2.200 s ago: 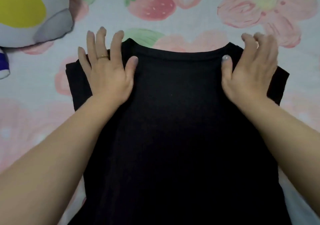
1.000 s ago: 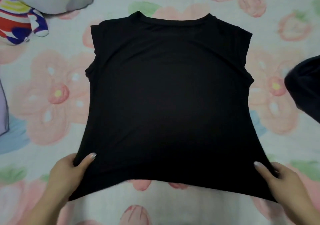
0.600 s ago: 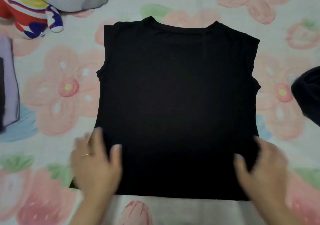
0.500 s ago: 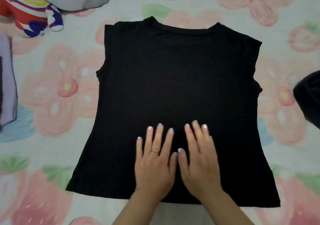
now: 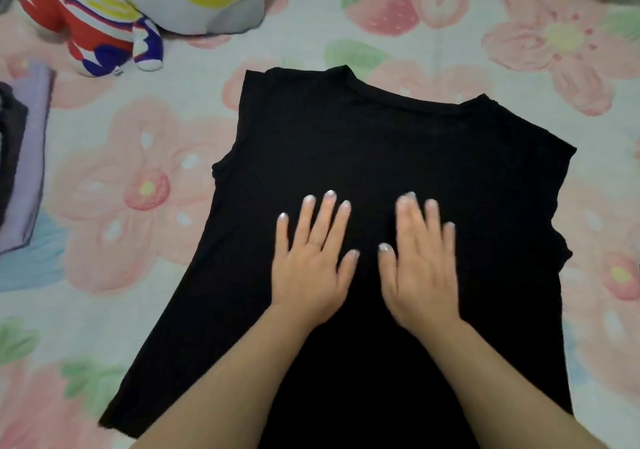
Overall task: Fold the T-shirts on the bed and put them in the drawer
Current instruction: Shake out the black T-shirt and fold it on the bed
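Black shirt (image 5: 363,144) lies flat on bed (image 5: 104,275). Left hand (image 5: 311,268) and right hand (image 5: 419,268), released, fingers straight, press its middle. Plush toy (image 5: 93,26) at 10 o'clock.

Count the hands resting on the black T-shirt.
2: the left hand and the right hand lie flat, side by side, midway down the black short-sleeved fabric T-shirt. Neither is hidden.

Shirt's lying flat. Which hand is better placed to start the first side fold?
Left, by a little. The left hand lies flat on the black T-shirt, nearer its sleeve edge than the right hand is to the opposite sleeve. Both are open and hold nothing, so either could start.
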